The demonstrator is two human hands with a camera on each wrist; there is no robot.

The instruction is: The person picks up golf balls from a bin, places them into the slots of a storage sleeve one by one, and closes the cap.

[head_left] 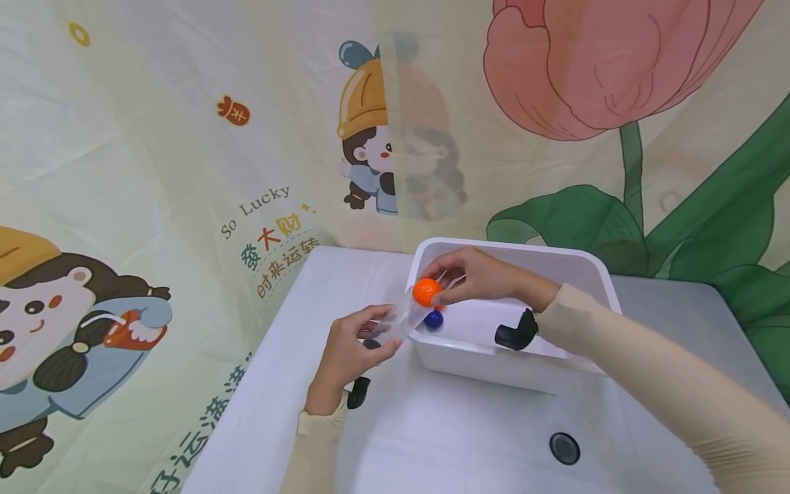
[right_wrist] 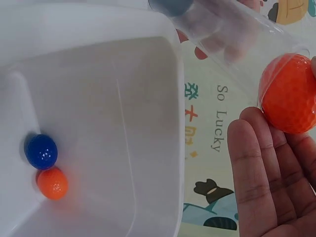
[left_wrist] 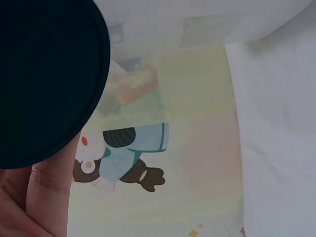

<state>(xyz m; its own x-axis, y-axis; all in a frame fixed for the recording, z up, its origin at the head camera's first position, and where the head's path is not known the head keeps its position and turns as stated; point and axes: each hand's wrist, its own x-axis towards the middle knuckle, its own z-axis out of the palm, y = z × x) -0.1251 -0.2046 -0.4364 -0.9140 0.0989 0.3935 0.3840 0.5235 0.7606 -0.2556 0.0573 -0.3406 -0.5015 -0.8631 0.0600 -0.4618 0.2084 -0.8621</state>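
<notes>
My left hand [head_left: 345, 351] grips a clear plastic tube [head_left: 398, 324], which tilts up toward the white tub. A dark round end [left_wrist: 47, 84] of the tube fills the left of the left wrist view. At the tube's upper mouth, my right hand [head_left: 478, 276] pinches a dimpled orange golf ball [head_left: 426, 293]. In the right wrist view this ball [right_wrist: 290, 94] sits at the tube's rim, partly behind the clear wall. Inside the tub lie a blue ball [right_wrist: 41, 151] and a second orange ball [right_wrist: 52, 183], touching each other.
The white tub [head_left: 481, 367] stands at the back of the white-covered table [head_left: 457, 439], under my right forearm. Near the front right lies a round black cap [head_left: 564, 448]. A printed cloth [head_left: 278, 137] hangs behind and to the left. Each wrist carries a black mount [head_left: 517, 335].
</notes>
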